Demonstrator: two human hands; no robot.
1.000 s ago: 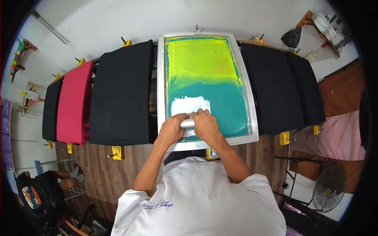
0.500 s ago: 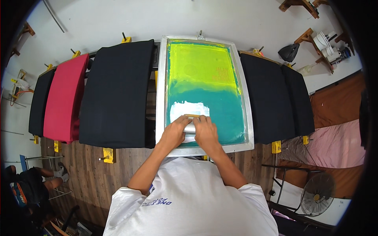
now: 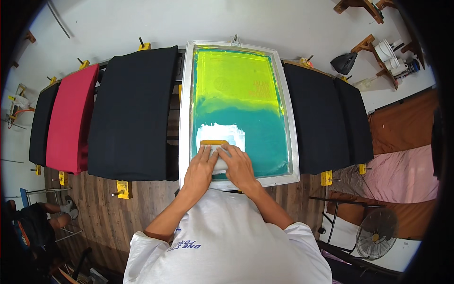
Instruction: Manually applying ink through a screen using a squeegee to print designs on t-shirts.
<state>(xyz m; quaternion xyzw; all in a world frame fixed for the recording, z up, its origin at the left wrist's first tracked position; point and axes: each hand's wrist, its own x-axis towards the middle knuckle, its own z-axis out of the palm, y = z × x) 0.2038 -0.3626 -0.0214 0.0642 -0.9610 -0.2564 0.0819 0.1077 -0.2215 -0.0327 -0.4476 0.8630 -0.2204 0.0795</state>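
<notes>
Both of my hands grip one squeegee (image 3: 214, 142), with a grey body and a yellow-orange strip along its far edge. My left hand (image 3: 198, 171) is closed on its left part and my right hand (image 3: 239, 166) on its right part, with thumbs close together. The squeegee is over the near left area of a screen printing frame (image 3: 292, 142), covering part of a white ink patch (image 3: 236, 135). The mesh is teal (image 3: 262, 137) near me and yellow-green (image 3: 227, 71) at the far end, with small lettering at right.
Black fabric-covered boards (image 3: 132, 113) flank the frame on both sides, with a red one (image 3: 71, 118) farther left. Yellow clamps (image 3: 124, 189) jut from the near edges. A standing fan (image 3: 376, 234) is at lower right. Another person's leg (image 3: 59, 215) shows at lower left.
The squeegee and both hands have shifted slightly left on the screen, and more of the yellow-orange strip shows. The whole view has also slid a little.
</notes>
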